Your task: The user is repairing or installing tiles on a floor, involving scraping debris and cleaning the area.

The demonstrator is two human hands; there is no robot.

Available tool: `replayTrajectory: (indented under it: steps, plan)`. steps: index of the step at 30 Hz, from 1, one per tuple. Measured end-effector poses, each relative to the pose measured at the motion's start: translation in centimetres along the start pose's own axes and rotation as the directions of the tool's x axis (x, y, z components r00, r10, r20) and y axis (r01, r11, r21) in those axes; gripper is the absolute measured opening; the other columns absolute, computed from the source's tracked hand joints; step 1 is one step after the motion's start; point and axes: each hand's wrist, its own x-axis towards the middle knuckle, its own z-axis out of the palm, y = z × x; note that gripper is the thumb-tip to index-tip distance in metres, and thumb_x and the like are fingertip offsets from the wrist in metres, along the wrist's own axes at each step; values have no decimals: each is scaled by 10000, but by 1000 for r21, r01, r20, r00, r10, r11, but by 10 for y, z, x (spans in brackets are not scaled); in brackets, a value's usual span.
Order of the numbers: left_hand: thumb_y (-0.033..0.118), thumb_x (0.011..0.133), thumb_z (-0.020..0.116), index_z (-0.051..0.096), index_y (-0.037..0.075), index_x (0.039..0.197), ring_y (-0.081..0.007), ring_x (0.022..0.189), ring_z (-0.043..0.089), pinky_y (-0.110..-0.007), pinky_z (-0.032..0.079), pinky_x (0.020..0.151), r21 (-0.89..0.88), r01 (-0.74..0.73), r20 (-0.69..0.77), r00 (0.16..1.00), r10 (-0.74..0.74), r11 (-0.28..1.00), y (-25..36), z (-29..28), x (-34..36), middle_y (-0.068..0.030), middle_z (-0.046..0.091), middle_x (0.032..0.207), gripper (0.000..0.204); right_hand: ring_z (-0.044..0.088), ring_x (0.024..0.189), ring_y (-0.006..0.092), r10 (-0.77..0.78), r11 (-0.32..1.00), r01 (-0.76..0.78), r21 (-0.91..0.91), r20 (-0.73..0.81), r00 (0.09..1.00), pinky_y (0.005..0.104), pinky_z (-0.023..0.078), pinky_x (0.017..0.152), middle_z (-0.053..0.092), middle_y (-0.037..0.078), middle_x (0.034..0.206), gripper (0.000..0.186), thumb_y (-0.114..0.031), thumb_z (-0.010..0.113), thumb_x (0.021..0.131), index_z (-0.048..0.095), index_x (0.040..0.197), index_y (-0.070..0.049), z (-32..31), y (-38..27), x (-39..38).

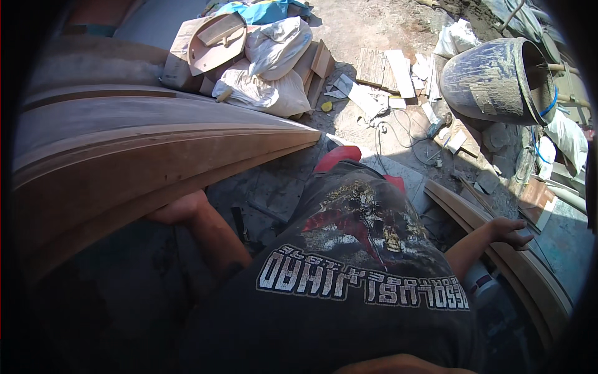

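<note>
In the head view, sunlit, littered ground (389, 22) spans the upper middle. At left, a long wooden panel (124, 163), its outer end lost in the dark rim, covers the fingers of the left hand (182, 208); their grip cannot be told. At right, the right hand (507, 232), fingers loosely spread, overlaps a plank (522, 265), contact unclear.

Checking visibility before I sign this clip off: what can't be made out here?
All in the head view:
Left hand: fingertips, hidden by shadow and the wooden panel.
The panel's left end: lost in the dark picture rim.
Boards on the right: near end, lost in that rim.
Drum: most of its inside, hidden by its wall.
White sacks: contents, hidden by the fabric.
</note>
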Motion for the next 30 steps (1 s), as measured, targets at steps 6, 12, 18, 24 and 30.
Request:
replayTrajectory:
  steps: [6, 12, 18, 24, 30]
  plan:
    - [533, 985, 323, 228, 35, 1471, -325, 1286, 458, -442, 469, 1021, -89, -109, 49, 992, 113, 990, -18, -43, -1, -197, 319, 1472, 702, 557, 1109, 253, 69, 745, -530, 405, 743, 665, 346, 460, 956, 551, 171, 1212, 411, -230, 528, 978, 493, 1254, 73, 133, -108, -106]
    - [347, 966, 540, 214, -17, 1451, -358, 1297, 439, -435, 447, 1050, 679, -497, 733, 406, 546, -541, -53, -109, -11, -247, 348, 1430, 689, 603, 1032, 183, -395, 746, -544, 384, 913, 103, 309, 464, 890, 632, 109, 1159, 330, -186, 604, 931, 571, 1205, -5, 224, -277, -204]
    - [369, 983, 497, 221, 6, 1456, -332, 1306, 431, -439, 436, 1054, 742, -343, 644, 603, 471, -575, -67, -94, -10, -213, 373, 1419, 657, 602, 922, 156, -456, 795, -588, 147, 784, -421, 306, 470, 827, 634, 75, 1058, 395, -311, 594, 933, 578, 1220, -41, 274, -401, -334]
    - [376, 984, 490, 223, 13, 1457, -326, 1304, 433, -440, 432, 1055, 921, -233, 355, 834, 422, -313, -84, -92, -15, -204, 377, 1416, 653, 607, 831, 122, -309, 892, -428, -144, 495, -812, 244, 480, 697, 630, 31, 1050, 393, -390, 596, 932, 556, 1174, -83, 367, -454, -551]
    - [383, 986, 483, 225, 20, 1458, -320, 1302, 434, -440, 428, 1056, 988, 127, -83, 914, 397, -86, -94, -72, -34, -196, 381, 1413, 649, 592, 769, 127, -177, 931, -297, -211, 451, -875, 253, 487, 584, 611, 34, 965, 448, -404, 657, 890, 543, 1166, -70, 418, -525, -755]
